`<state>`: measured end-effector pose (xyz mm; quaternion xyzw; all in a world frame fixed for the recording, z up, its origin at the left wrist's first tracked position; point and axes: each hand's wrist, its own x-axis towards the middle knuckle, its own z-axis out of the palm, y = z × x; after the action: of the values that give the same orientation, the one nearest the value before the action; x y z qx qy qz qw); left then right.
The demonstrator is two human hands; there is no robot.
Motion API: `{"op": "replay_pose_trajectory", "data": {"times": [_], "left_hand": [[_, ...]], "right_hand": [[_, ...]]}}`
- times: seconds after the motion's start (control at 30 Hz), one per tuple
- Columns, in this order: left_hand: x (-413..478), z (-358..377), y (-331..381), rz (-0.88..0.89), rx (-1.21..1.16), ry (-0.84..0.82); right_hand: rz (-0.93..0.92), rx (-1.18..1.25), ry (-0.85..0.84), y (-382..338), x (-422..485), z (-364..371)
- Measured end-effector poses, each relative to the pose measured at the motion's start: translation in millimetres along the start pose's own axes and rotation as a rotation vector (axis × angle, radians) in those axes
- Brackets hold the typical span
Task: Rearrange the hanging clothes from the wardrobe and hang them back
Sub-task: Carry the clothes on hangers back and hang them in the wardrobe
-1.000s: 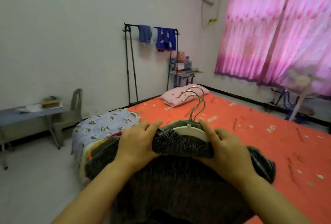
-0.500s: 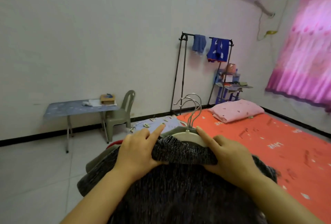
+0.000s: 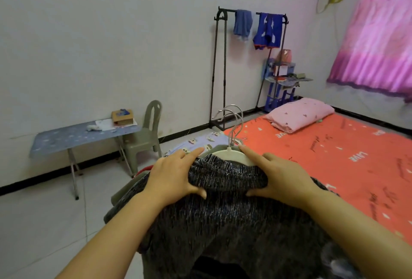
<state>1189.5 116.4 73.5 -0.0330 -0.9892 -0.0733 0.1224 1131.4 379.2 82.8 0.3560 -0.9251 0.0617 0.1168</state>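
Observation:
A dark grey knitted garment on a white hanger tops a bundle of clothes held in front of me. My left hand grips the garment's left shoulder and my right hand grips its right shoulder over the hanger. Several metal hanger hooks stick up from the bundle. More clothes show beneath it, among them a light blue printed piece. The black clothes rack stands by the far wall with two blue garments draped on its bar.
An orange bed with a pink pillow fills the right. A blue folding table with a box and a grey plastic chair stand at the left wall. A small blue shelf sits beside the rack. Pink curtains hang at the right.
The view has swung left, so the rack and bed sit further right and the table and chair came into view. Both hands keep the same hold on the bundle.

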Motion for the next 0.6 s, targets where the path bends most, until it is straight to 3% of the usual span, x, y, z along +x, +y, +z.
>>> {"op": "replay_pose_trajectory", "data": {"times": [0.3, 0.6], "left_hand": [[144.5, 60.9, -26.7, 0.155, 0.029, -0.176], [236.5, 153.5, -36.8, 0.408, -0.048, -0.378]], "right_hand": [[0.210, 0.111, -0.081, 69.3, 66.0, 64.6], [0.553, 0.146, -0.230, 93.6, 77.1, 126.9]]}}
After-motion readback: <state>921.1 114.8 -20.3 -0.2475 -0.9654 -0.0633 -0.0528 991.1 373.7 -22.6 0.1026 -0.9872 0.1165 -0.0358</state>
